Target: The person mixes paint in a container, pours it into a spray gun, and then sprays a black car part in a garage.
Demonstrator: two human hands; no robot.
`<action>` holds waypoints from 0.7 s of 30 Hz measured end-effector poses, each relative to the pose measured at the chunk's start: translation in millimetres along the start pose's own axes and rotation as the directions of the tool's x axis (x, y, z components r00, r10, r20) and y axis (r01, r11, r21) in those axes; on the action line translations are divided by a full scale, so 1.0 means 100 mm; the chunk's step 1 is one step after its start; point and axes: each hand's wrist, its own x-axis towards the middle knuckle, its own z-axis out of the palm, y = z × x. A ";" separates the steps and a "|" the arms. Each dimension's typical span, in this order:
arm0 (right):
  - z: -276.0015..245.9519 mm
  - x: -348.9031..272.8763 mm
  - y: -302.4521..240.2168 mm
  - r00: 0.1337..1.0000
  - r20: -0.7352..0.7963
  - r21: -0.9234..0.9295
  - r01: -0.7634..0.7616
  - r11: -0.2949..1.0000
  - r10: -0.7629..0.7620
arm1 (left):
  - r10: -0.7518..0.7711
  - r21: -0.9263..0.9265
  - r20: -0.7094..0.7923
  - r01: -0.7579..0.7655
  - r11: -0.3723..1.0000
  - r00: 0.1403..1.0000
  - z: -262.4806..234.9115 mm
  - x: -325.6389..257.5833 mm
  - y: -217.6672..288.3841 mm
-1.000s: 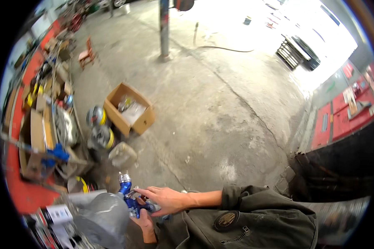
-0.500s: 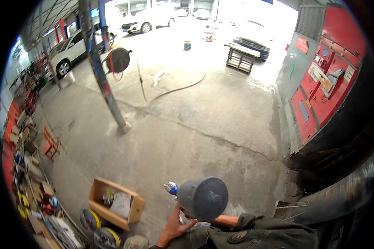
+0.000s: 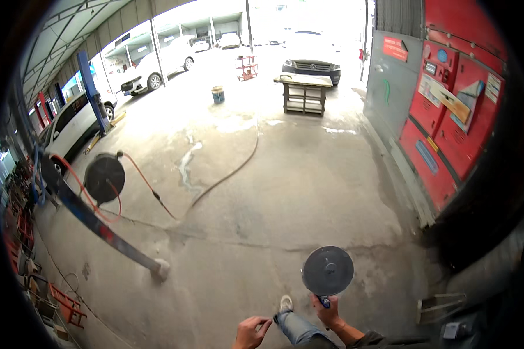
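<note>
A spray gun with a dark grey cup (image 3: 328, 271) is in my right hand (image 3: 327, 312), held out in front of me at the lower right. The cup's round lid faces up, with a small knob at its middle. Beneath the cup a blue part shows by my fingers; the rest of the gun is hidden. My left hand (image 3: 252, 333) is at the lower edge, apart from the gun, its fingers curled in toward the thumb. Whether anything small is pinched there I cannot make out.
A post (image 3: 102, 224) stands at left beside a round black hose reel (image 3: 105, 178); its hose (image 3: 233, 173) lies across the concrete floor. Ahead are a work stand (image 3: 304, 96), a bucket (image 3: 218, 95) and parked cars. Red cabinets (image 3: 448, 116) line the right.
My left hand has come off the cup and moved lower. The gun is now farther right, in my right hand. My view has turned up and left; the cardboard box has left the picture.
</note>
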 end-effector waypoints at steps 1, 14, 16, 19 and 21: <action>0.12 0.41 -0.05 1.000 0.008 -0.010 -0.004 1.000 0.004 | -0.080 0.010 -0.013 0.080 0.997 0.997 -0.09 0.29 -0.04; 1.61 4.58 0.03 0.998 0.060 -0.023 -0.028 0.999 0.029 | -0.326 -0.124 -0.316 0.302 0.945 0.891 -0.84 4.13 -0.97; 1.82 5.24 0.25 0.999 0.048 -0.114 -0.008 0.993 0.014 | -0.318 -0.082 -0.321 0.309 0.948 0.892 -0.95 4.84 -1.24; 2.21 6.29 0.24 0.992 -0.001 -0.085 -0.128 0.988 0.128 | -0.298 -0.096 -0.310 0.282 0.955 0.903 -1.23 6.09 -1.40; 2.39 6.72 0.14 0.992 -0.060 -0.152 -0.115 0.982 0.106 | -0.305 -0.158 -0.256 0.272 0.949 0.917 -1.44 6.81 -1.46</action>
